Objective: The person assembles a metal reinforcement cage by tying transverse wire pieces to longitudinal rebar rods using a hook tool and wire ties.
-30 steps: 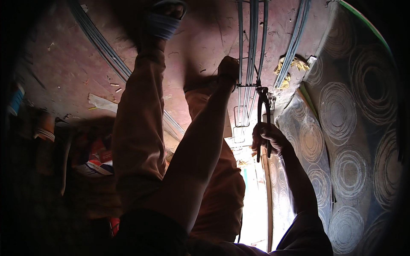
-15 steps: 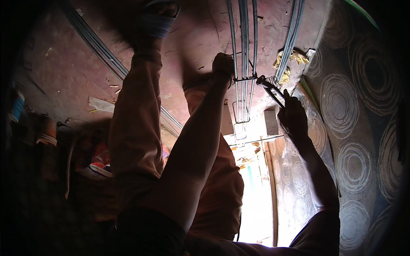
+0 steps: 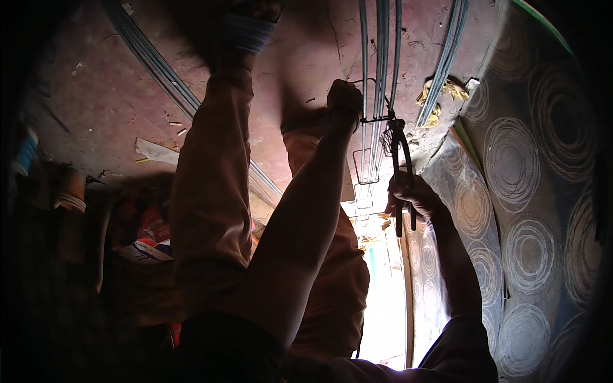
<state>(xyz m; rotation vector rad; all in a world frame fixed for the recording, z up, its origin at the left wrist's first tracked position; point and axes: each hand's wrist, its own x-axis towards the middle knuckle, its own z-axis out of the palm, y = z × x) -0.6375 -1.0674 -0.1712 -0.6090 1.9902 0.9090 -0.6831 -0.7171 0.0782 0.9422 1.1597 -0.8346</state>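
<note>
My right hand (image 3: 415, 196) is wrapped round the handles of dark end-cutting pincers (image 3: 397, 153). The jaws are at the side of a bundle of long steel rebars (image 3: 381, 57), where a rectangular stirrup (image 3: 377, 119) crosses them. Beside the jaws hangs a small tangle of tie wire (image 3: 386, 137). On the bundle's other side my left hand (image 3: 345, 97) is closed at the edge of the stirrup, its fingers partly in shadow. More stirrups (image 3: 366, 175) sit along the rebars closer to me.
Other rebars lie at left (image 3: 159, 70) and right (image 3: 444, 60) on the reddish floor (image 3: 300, 45). Yellowish cloth (image 3: 434, 102) lies by the right-hand bars. A circle-patterned sheet (image 3: 527, 242) stands at right. My trousered legs (image 3: 214, 185) flank my left arm. Dark clutter (image 3: 150, 239) sits at left.
The pincers have swung from slanting to nearly upright, their handles now pointing toward me. My right hand has moved nearer and slightly left. The view has shifted slightly; my left hand stays at the stirrup.
</note>
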